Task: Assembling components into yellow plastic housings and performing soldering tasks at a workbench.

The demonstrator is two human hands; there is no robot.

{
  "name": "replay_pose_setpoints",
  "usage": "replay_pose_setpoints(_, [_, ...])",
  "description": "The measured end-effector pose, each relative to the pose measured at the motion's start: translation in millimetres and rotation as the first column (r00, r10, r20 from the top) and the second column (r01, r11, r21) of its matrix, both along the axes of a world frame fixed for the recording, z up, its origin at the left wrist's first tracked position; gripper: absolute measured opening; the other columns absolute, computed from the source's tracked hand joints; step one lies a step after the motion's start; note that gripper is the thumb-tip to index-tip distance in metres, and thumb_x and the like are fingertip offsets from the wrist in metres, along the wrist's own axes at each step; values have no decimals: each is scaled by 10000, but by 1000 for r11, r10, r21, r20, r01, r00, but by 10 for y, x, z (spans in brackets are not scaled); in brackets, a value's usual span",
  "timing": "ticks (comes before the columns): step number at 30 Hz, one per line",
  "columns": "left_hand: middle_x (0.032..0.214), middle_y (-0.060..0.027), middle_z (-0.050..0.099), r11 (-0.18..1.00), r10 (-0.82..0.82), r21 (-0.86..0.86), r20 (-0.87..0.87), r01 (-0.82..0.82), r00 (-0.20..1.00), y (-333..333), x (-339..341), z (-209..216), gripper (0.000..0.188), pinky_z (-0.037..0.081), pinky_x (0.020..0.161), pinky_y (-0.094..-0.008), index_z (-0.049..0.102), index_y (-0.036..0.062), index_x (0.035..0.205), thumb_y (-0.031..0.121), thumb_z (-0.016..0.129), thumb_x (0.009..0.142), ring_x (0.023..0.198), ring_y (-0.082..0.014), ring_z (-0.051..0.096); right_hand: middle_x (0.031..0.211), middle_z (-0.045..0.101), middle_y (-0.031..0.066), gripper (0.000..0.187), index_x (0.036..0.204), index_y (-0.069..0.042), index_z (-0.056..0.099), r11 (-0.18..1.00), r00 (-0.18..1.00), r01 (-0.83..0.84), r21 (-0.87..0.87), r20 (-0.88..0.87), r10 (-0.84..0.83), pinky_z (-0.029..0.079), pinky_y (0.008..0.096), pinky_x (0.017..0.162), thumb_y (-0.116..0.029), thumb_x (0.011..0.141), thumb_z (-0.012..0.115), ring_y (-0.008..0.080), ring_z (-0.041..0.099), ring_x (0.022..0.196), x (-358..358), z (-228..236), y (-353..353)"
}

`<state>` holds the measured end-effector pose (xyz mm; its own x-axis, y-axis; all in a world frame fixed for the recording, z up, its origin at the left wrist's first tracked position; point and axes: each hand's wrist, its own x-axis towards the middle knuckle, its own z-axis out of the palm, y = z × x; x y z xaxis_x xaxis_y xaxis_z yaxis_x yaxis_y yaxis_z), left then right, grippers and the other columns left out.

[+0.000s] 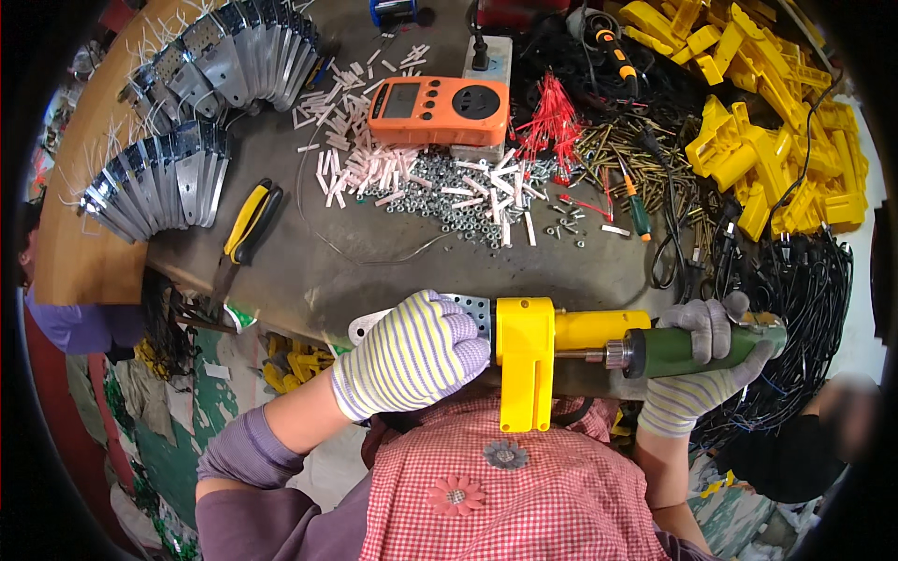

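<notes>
Gloved in striped knit, my left hand [412, 355] is closed around a perforated metal plate [479, 310], whose rounded end with a hole pokes out to the left. A yellow plastic housing [526, 360] with a handle-like bar is joined to that plate's right side. My right hand [711, 360], also gloved, wraps around a green electric screwdriver [669, 353] held level. Its bit points left and meets the housing's right face; the screw, if any, is hidden there. Both hands are at the table's near edge, in front of a red checked apron [505, 486].
Behind lie an orange multimeter [440, 110], white sleeves, nuts [458, 201], red-wired parts [552, 126] and long screws [608, 140]. Metal plates [159, 178] and yellow-handled pliers [248, 224] are left. Yellow housings [748, 159] and black cords [795, 309] fill the right. A screwdriver [637, 208] lies nearby.
</notes>
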<state>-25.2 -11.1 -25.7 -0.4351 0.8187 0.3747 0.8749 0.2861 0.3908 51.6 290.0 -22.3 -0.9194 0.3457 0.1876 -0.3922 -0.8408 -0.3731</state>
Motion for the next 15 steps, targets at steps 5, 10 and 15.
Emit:
replay_pose_setpoints(5, [806,-110,664,946,292,78,223,-315,930,-5,-221,205,210,524,685,-439,689,53,922,222,748,812,707,-311,652,598,319,-63,514,1205,16,581,999,997,30,-13,-65,-31,461,312,912,-437,971,638,71,360,523,-11,274,200])
replay_pose_setpoints(10, [784,-125,651,888,322,-265,-223,-375,920,158,-612,111,182,520,700,-448,683,67,862,227,752,810,753,-315,653,611,319,-51,496,1182,-3,582,999,995,41,26,-93,-39,463,338,926,-447,969,641,92,369,553,-97,191,276])
replay_pose_setpoints(15, [710,-125,658,758,205,-499,-427,-419,880,413,-678,25,138,515,619,-434,688,61,779,172,622,829,688,-284,678,662,341,-43,449,1168,-22,572,1000,996,15,11,-86,-14,446,340,945,-413,962,653,103,382,613,-172,79,210])
